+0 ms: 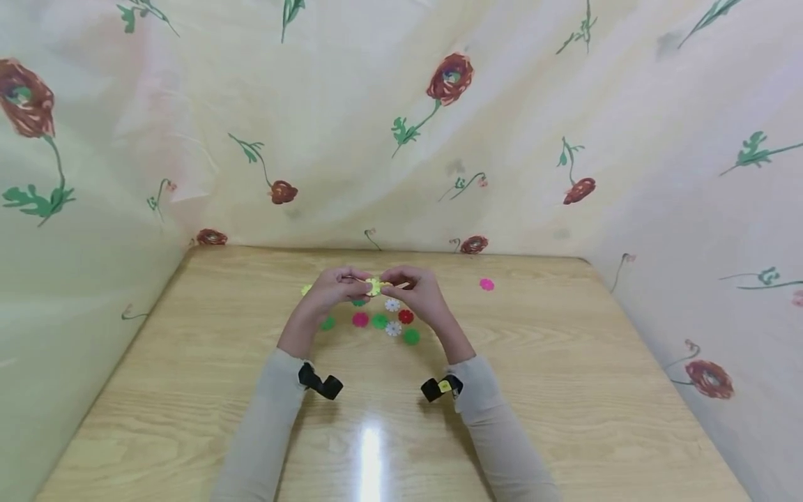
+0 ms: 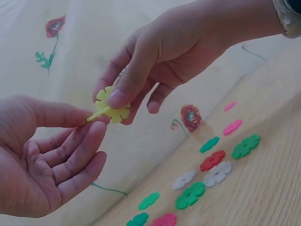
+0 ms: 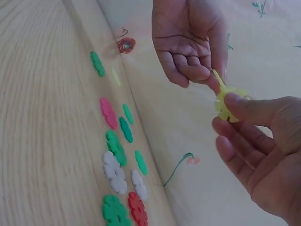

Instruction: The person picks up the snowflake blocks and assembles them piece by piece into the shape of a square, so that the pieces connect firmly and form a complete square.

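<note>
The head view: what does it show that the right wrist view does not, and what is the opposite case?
Only the head view shows the pale sleeves, the black wrist devices and the lone pink piece to the right. Only the right wrist view shows the creased palm of the left hand. Both show the right hand, the held yellow plastic, the red piece and the wooden table.

Head view, bottom: pale grey-beige long sleeves, left sleeve (image 1: 257,432) left of centre, right sleeve (image 1: 511,443) right. Slightly wrinkled. Black wrist mounts, left one (image 1: 320,382) plain, right one (image 1: 431,390) with yellow marking (image 1: 445,385). Left hand (image 1: 334,288), right hand (image 1: 422,293) bare.
</note>
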`<state>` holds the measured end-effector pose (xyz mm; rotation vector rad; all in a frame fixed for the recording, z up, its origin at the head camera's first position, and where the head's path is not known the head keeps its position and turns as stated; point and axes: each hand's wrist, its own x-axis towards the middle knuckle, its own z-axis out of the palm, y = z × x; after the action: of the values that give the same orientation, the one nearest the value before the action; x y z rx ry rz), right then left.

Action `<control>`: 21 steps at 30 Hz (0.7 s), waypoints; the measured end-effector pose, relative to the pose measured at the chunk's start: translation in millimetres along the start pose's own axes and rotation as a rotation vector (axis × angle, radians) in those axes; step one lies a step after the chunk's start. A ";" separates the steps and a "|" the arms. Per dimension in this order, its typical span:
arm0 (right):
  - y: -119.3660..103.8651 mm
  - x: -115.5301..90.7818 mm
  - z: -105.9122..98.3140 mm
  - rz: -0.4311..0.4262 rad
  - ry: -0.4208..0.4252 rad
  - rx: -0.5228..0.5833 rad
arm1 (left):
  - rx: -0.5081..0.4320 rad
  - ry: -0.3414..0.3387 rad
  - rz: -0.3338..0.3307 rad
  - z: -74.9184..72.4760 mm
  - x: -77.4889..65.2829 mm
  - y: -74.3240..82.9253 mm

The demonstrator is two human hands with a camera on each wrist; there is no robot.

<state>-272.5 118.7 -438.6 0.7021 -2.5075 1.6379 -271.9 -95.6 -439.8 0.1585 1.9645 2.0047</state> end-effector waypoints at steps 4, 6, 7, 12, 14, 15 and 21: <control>1.9 0.2 -9.6 0.059 -0.071 -0.026 | 0.019 -0.007 0.009 -3.6 1.6 -0.9; 4.0 0.4 -16.5 0.082 -0.117 -0.053 | 0.020 -0.001 0.014 -5.2 1.9 -1.1; 5.5 0.4 -20.5 0.087 -0.144 -0.066 | 0.022 0.002 0.014 -6.0 1.8 -1.1; 10.6 -2.1 -41.1 0.097 -0.283 -0.133 | 0.017 0.000 0.023 -8.2 1.3 -1.3; 13.6 -4.5 -47.1 0.107 -0.344 -0.133 | 0.017 -0.005 0.030 -8.7 1.1 -1.7; 15.8 -6.0 -49.1 0.113 -0.375 -0.134 | 0.019 -0.008 0.033 -8.9 1.0 -1.8; 31.9 -12.2 -52.0 0.182 -0.502 -0.177 | 0.033 -0.013 0.031 -12.4 0.3 -1.9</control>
<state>-284.4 179.2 -446.9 0.9941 -3.0987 1.3961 -275.8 -107.3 -442.3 0.2107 1.9997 1.9860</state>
